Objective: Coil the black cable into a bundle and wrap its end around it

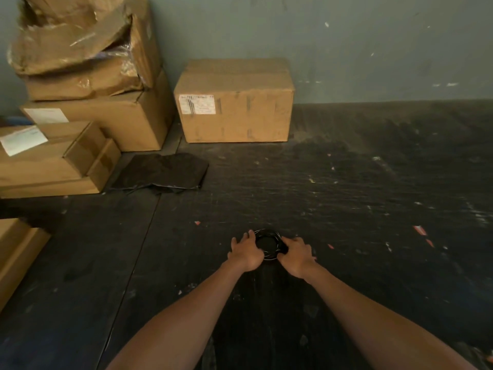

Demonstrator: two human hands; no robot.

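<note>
Left hand [246,252] and right hand [296,256] partly hide the coiled black cable [267,237].

Nothing legible anywhere; white shipping label [197,104] with dark barcode-like marks on the front of the sealed cardboard box [234,102] far beyond the hands, print too blurred to read; two pale paper labels [46,115] [22,140] on the stacked boxes [80,145] far left of the hands, equally unreadable
</note>
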